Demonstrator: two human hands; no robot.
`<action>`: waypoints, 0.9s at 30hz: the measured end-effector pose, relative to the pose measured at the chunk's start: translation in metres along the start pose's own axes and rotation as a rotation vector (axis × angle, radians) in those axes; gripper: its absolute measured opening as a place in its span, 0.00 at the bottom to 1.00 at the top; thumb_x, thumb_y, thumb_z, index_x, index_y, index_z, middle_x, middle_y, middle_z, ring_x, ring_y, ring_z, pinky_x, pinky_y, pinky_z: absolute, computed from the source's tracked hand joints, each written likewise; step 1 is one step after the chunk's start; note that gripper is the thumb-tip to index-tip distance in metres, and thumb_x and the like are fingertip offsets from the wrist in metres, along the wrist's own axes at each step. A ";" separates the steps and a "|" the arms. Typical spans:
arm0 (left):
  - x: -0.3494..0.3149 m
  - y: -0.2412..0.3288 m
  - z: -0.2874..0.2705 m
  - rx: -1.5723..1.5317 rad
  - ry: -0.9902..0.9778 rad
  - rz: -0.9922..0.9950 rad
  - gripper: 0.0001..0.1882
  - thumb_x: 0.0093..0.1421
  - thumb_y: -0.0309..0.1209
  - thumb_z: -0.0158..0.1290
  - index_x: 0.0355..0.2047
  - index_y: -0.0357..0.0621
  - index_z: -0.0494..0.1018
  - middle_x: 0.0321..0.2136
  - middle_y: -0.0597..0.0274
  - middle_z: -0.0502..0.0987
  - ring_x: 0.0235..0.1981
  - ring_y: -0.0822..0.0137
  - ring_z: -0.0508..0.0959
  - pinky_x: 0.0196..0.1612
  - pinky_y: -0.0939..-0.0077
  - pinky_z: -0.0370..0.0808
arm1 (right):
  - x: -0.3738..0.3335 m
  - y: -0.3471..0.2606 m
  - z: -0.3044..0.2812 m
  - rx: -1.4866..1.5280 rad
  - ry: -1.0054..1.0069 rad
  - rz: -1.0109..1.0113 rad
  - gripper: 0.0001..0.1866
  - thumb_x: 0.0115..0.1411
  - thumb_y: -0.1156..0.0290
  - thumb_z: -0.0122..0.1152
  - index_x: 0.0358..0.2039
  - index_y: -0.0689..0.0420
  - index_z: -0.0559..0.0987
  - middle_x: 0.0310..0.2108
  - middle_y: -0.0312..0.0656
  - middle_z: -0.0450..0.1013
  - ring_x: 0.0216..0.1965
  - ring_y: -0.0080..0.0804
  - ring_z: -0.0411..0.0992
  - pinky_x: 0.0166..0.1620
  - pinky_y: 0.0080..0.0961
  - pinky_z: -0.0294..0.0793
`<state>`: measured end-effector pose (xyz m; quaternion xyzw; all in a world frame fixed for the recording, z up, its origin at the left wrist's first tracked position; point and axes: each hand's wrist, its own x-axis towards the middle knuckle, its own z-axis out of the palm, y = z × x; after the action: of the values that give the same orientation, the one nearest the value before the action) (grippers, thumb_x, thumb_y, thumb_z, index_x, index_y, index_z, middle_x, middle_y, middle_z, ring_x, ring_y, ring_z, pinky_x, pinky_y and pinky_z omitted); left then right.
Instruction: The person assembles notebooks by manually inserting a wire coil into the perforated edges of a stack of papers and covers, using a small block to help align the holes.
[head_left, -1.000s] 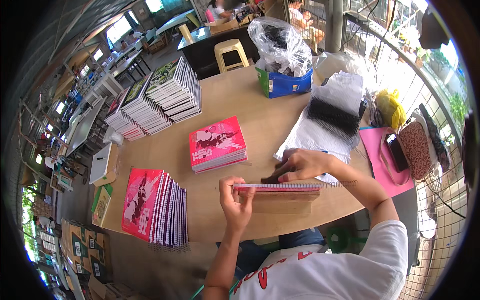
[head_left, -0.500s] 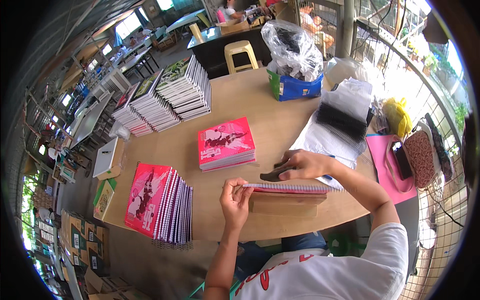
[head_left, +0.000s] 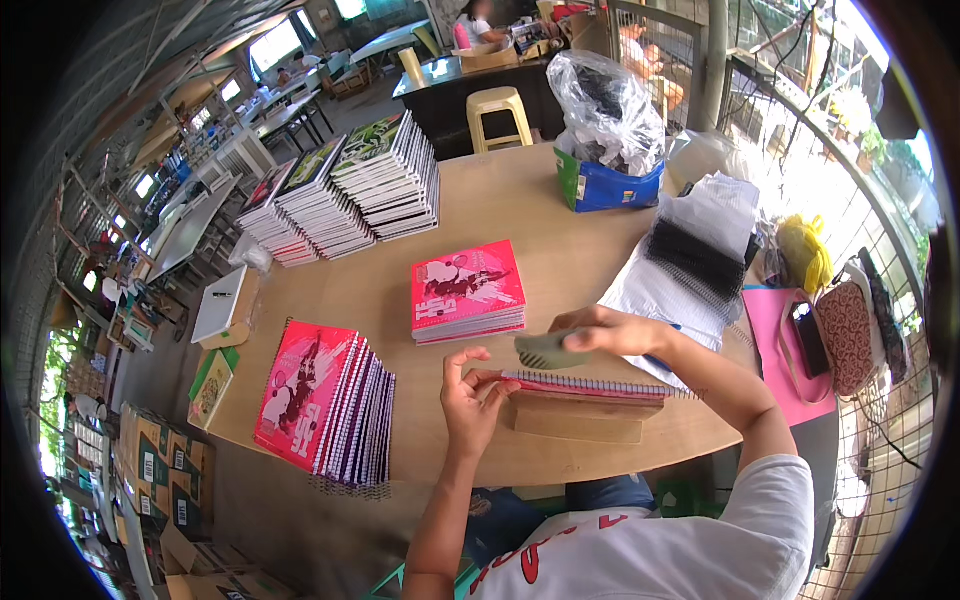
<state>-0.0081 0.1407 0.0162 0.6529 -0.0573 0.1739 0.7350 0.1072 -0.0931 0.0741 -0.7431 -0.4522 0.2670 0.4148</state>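
A pink-covered spiral notebook (head_left: 640,387) lies spine-up along a wooden block (head_left: 580,425) at the near table edge, its wire coil sticking out past the right end. My left hand (head_left: 473,400) pinches the notebook's left end between thumb and fingers. Just above the coil, my right hand (head_left: 610,332) grips a flat grey-green hand tool (head_left: 545,351) with dark ridges; its exact kind is unclear. Beyond it sits a short stack of pink notebooks (head_left: 468,288). At the left, a leaning row of bound pink notebooks (head_left: 310,395) shows its coils.
Tall notebook stacks (head_left: 385,175) stand at the back left. A blue bag (head_left: 610,190) holds clear plastic at the back. Black wire coils (head_left: 695,260) lie on white wrap at the right, near a pink sheet (head_left: 775,350), a phone (head_left: 810,338) and a patterned pouch (head_left: 850,340).
My right hand has tilted the tool, so more of its flat grey-green face shows. My left hand stays pinched at the notebook's end. The whole view has shifted slightly.
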 end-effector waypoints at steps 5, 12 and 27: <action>0.003 0.005 0.003 -0.011 0.007 0.015 0.31 0.52 0.08 0.62 0.52 0.40 0.63 0.50 0.59 0.67 0.39 0.72 0.79 0.45 0.77 0.83 | 0.017 0.020 0.002 -0.203 -0.085 0.147 0.32 0.65 0.44 0.55 0.51 0.64 0.82 0.52 0.59 0.75 0.54 0.52 0.71 0.58 0.40 0.69; 0.006 -0.015 -0.011 -0.031 -0.185 0.064 0.23 0.52 0.19 0.69 0.47 0.39 0.72 0.50 0.62 0.67 0.47 0.72 0.75 0.49 0.76 0.77 | -0.085 0.069 0.017 -0.606 0.601 0.302 0.39 0.57 0.52 0.69 0.63 0.59 0.68 0.60 0.56 0.66 0.63 0.56 0.62 0.67 0.48 0.60; 0.011 -0.025 -0.006 -0.108 -0.190 -0.005 0.10 0.54 0.23 0.69 0.35 0.38 0.81 0.52 0.64 0.66 0.53 0.74 0.70 0.48 0.79 0.74 | -0.023 -0.088 -0.026 -1.196 0.502 -0.324 0.24 0.50 0.54 0.70 0.47 0.50 0.81 0.42 0.35 0.71 0.52 0.32 0.71 0.64 0.60 0.63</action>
<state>0.0096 0.1467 -0.0045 0.6261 -0.1342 0.1060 0.7608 0.0767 -0.1018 0.1635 -0.8074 -0.5179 -0.2765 0.0589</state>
